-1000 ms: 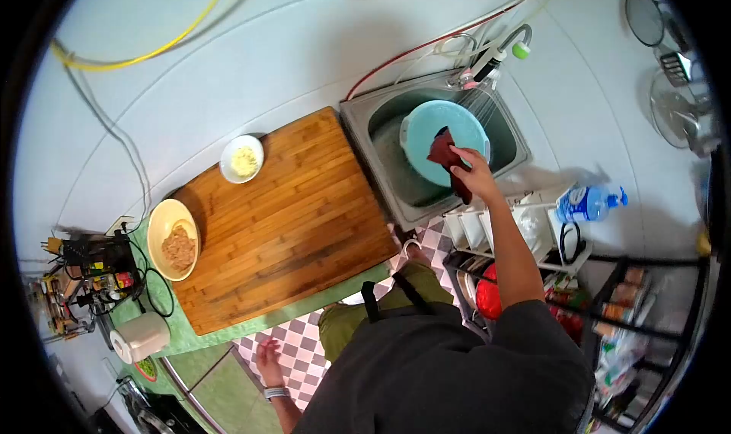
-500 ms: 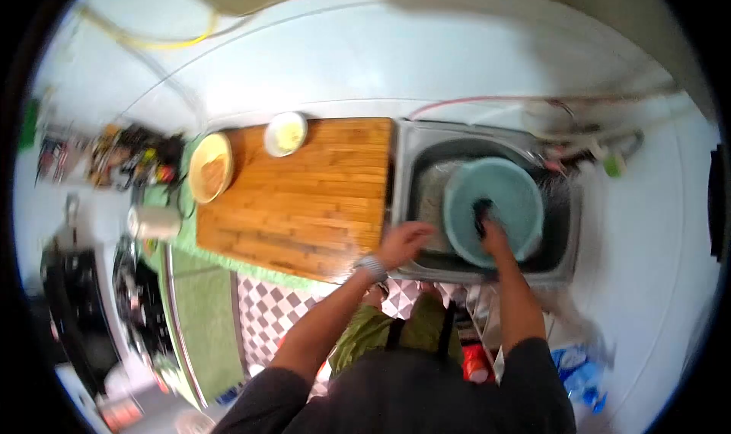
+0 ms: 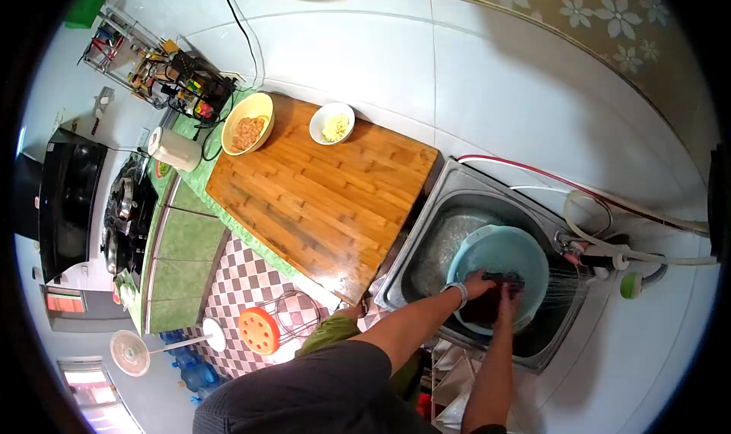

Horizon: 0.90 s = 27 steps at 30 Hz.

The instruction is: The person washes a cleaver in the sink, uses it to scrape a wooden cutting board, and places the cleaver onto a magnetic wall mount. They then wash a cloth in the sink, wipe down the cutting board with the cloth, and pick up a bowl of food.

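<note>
A light blue-green plastic basin (image 3: 537, 263) stands in the metal sink. Both of my hands are inside it, at a dark, nearly black clump (image 3: 509, 282) whose kind I cannot make out. My left hand (image 3: 477, 285), with a watch (image 3: 459, 292) on its wrist, grips the clump from the left. From below, my right hand (image 3: 508, 306) has its fingers closed against the same clump. Reddish-brown liquid or material shows beneath the hands. Fine streams of water (image 3: 565, 280) spray at the basin's right side.
Left of the sink (image 3: 396, 285) lies a wooden cutting board (image 3: 320, 194). On it stand a yellow bowl of minced meat (image 3: 248, 129) and a white bowl of chopped pale pieces (image 3: 333, 126). Hoses and a tap (image 3: 571, 245) line the wall. An orange stool (image 3: 259, 331) stands on the floor.
My left hand has moved from beside the sink's front edge into the basin and joined the right at the dark clump. The view has turned, and the liquid under the hands looks darker.
</note>
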Tool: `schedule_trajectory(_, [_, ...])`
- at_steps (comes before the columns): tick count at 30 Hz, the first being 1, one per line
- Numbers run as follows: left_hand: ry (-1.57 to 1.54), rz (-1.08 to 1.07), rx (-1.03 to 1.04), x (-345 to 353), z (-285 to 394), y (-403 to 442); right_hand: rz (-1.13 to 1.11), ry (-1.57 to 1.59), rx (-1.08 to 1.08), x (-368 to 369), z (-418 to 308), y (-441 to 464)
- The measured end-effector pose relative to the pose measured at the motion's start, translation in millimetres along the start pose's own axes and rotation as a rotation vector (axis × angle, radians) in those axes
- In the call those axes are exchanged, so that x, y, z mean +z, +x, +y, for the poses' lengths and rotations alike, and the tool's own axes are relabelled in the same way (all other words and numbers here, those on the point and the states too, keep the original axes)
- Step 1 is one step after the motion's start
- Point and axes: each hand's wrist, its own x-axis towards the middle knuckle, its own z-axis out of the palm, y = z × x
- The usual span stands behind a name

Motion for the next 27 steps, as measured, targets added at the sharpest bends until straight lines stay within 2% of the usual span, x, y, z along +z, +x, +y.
schedule_trajectory(2, [-0.212,-0.098,-0.107,-12.6,6.3,-3.1,-0.064,0.075,0.061,17.7,25.6,16.3])
schedule_trajectory(3, [-0.216,-0.091,-0.102,-10.9,0.0,5.7,-0.245,0.313,0.087,26.2,30.9,13.4])
schedule_trajectory(4, [-0.529,-0.204,-0.083,-3.5,-15.3,18.9,-0.423,0.548,0.115,33.8,34.3,7.0])
schedule_trajectory(5, [-0.84,-0.319,-0.063,1.6,-23.4,26.9,-0.423,0.542,0.112,42.1,26.2,-9.0])
schedule_trajectory(6, [-1.014,-0.374,-0.143,-2.0,-18.9,19.3,-0.358,0.542,0.061,50.9,7.5,-33.7])
schedule_trajectory(7, [-1.016,-0.385,-0.148,-12.7,-8.8,7.7,-0.288,0.541,0.013,59.0,-5.9,-54.7])
schedule_trajectory(8, [-1.016,-0.352,-0.246,-29.5,5.9,-6.4,-0.277,0.587,-0.089,65.3,-8.1,-66.6])
schedule_trajectory(9, [-1.014,-0.323,-0.348,-33.7,12.7,-16.2,-0.258,0.583,-0.086,72.2,-12.3,-78.1])
schedule_trajectory(11, [-1.307,-0.375,-0.431,-40.8,20.3,-36.2,-0.245,0.573,-0.186,80.0,-23.3,-97.7])
schedule_trajectory(12, [-1.357,-0.464,-0.645,-42.3,13.8,-25.3,-0.149,0.385,-0.272,82.0,-27.6,-105.4])
schedule_trajectory(13, [-1.284,-0.649,-0.526,-23.4,-27.3,11.9,-0.052,0.191,-0.351,84.8,-29.9,-104.0])
schedule_trajectory(14, [-1.273,-0.71,-0.557,-14.6,-36.7,13.6,-0.05,0.154,-0.482,91.2,-16.7,-89.6])
schedule_trajectory(15, [-1.325,-0.689,-0.427,-11.7,-45.2,12.6,-0.06,0.107,-0.611,89.0,-2.1,-70.7])
schedule_trajectory(16, [-1.374,-0.647,-0.286,-17.7,-49.6,16.1,-0.024,0.093,-0.614,82.3,-2.6,-60.4])
schedule_trajectory(17, [-1.323,-0.522,-0.375,-36.9,-15.0,-14.9,0.031,-0.104,-0.632,78.8,-4.7,-51.8])
schedule_trajectory(18, [-1.129,-0.451,-0.351,-43.1,-2.2,-23.1,0.074,-0.304,-0.637,77.8,-4.9,-45.6])
schedule_trajectory(19, [-0.933,-0.379,-0.32,-46.4,6.3,-29.4,0.088,-0.311,-0.635,76.5,-5.3,-34.5])
schedule_trajectory(20, [-0.935,-0.392,-0.324,-49.0,11.8,-40.8,0.2,-0.305,-0.598,73.4,-7.1,-23.2])
schedule_trajectory(22, [-1.002,-0.378,-0.118,-55.3,16.8,-58.1,0.467,-0.391,-0.482,59.4,1.5,1.7])
schedule_trajectory(23, [-1.002,-0.385,-0.119,-54.8,10.5,-55.6,0.474,-0.393,-0.482,55.2,9.6,11.4])
schedule_trajectory(25, [-0.866,-0.311,-0.025,-51.3,-6.6,-47.9,0.877,-0.738,-0.202,58.2,2.1,5.0])
schedule_trajectory(26, [-0.87,-0.311,-0.027,-49.2,-10.0,-45.7,0.701,-0.703,-0.147,58.6,-5.4,-8.0])
schedule_trajectory(27, [-0.786,-0.252,-0.135,-49.7,-8.0,-46.4,0.701,-0.707,-0.147,57.5,5.7,-1.0])
